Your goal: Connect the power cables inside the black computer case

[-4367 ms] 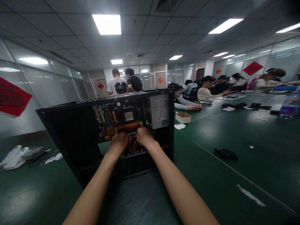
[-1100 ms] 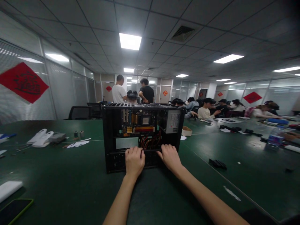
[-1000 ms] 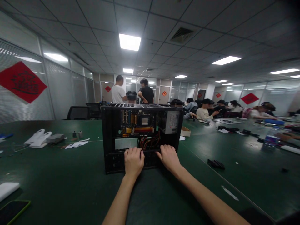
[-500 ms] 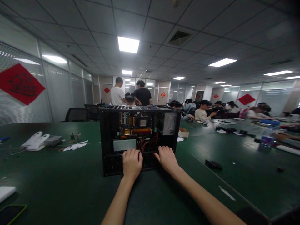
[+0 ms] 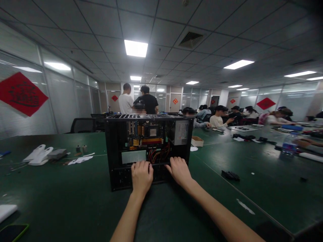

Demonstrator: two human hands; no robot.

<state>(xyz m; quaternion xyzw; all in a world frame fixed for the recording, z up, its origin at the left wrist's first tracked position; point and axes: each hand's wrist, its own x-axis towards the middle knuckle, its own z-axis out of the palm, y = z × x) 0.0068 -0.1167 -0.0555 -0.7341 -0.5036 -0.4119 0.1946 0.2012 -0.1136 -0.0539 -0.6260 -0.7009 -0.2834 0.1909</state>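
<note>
A black computer case stands on the green table in front of me, its open side facing me. Inside it I see the motherboard, a silver power supply at upper right, a bundle of coloured cables and a pale flat panel. My left hand is closed over the bar across the lower part of the case. Further right, my right hand curls over the same bar, thumb toward the middle. The fingertips of both hands are hidden behind it.
At left on the green table lie white plastic pieces, a grey block and paper scraps. A phone is at the near left corner. Rightward are a small box, a black part and a bottle. Several people are beyond.
The view has shifted slightly, and the case appears a little further left at its top. Both hands keep their hold on the bar. A standing person in black has leaned left.
</note>
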